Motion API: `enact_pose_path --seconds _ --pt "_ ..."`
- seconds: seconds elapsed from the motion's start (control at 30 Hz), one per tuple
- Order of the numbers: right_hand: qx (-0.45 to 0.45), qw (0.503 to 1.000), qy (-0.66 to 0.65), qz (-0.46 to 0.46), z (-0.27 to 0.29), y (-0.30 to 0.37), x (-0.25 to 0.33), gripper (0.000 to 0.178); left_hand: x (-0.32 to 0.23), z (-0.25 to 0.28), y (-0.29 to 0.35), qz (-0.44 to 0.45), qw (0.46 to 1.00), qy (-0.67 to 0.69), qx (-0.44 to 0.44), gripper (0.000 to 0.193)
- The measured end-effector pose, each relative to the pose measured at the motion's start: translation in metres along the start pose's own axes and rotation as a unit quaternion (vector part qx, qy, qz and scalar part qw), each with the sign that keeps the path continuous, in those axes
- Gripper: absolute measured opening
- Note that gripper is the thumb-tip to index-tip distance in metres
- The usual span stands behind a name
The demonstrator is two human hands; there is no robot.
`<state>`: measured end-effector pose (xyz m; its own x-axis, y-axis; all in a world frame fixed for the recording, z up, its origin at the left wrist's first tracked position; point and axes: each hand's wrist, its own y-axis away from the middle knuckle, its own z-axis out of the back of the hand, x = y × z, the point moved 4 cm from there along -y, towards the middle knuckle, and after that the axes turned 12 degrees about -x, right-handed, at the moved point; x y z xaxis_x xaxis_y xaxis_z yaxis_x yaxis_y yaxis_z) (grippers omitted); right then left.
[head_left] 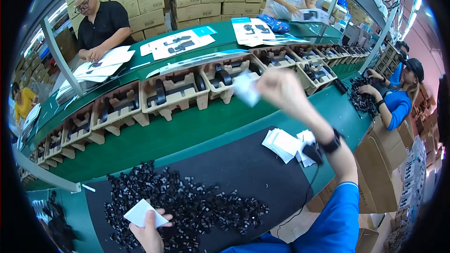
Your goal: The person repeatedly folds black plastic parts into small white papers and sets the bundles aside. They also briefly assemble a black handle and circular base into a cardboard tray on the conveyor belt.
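Note:
My left hand (151, 232) is closed on a small square of white paper (144, 214), its thumb lying on top. Under it spreads a heap of small black parts (187, 201), too small to name. With my right arm stretched forward, my right hand (283, 86) pinches a white paper slip (246, 88), blurred by motion, over the near edge of the row of trays. The closest tray (227, 77) is brown moulded pulp with black parts in it. A fanned stack of white paper slips (282, 144) lies on the black mat, left of my right forearm.
A black mat (243, 159) covers part of the green bench. Pulp trays (176, 93) stand in a long row beyond it. Across the line, two people handle printed sheets (178, 43). At right, a person in blue (401, 107) reaches into black cables (362, 96). Metal posts (60, 58) rise nearby.

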<state>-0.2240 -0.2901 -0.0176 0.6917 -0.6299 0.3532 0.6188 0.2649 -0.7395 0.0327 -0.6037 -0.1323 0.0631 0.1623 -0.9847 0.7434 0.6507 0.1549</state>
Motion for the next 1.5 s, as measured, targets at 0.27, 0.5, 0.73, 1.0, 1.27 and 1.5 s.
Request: enact_pose_path --seconds 0.27,0.5,0.73,1.0,1.27,1.5 --pt "-0.029 0.927 0.370 -0.053 -0.062 -0.038 -0.184 0.020 -0.008 -0.007 -0.011 0.035 0.998 -0.053 -0.017 0.031" --pt "0.003 0.907 0.420 -0.027 -0.084 -0.038 -0.186 0.020 -0.008 0.009 -0.016 0.045 0.995 -0.069 -0.056 0.031" --pt "0.089 0.896 0.435 -0.026 -0.080 -0.042 -0.191 0.021 -0.009 0.020 -0.018 0.039 0.995 -0.079 -0.056 0.029" --pt "0.166 0.873 0.449 -0.093 -0.072 -0.054 -0.192 0.026 0.004 0.026 -0.019 0.018 0.997 -0.081 0.011 0.035" --pt "0.175 0.980 0.006 0.092 -0.082 -0.008 0.085 0.045 0.012 0.030 -0.014 0.157 0.975 0.107 0.119 0.042" --pt "0.220 0.942 -0.127 0.218 -0.117 0.118 0.236 0.091 0.018 0.005 -0.001 0.170 0.956 0.210 0.111 0.037"
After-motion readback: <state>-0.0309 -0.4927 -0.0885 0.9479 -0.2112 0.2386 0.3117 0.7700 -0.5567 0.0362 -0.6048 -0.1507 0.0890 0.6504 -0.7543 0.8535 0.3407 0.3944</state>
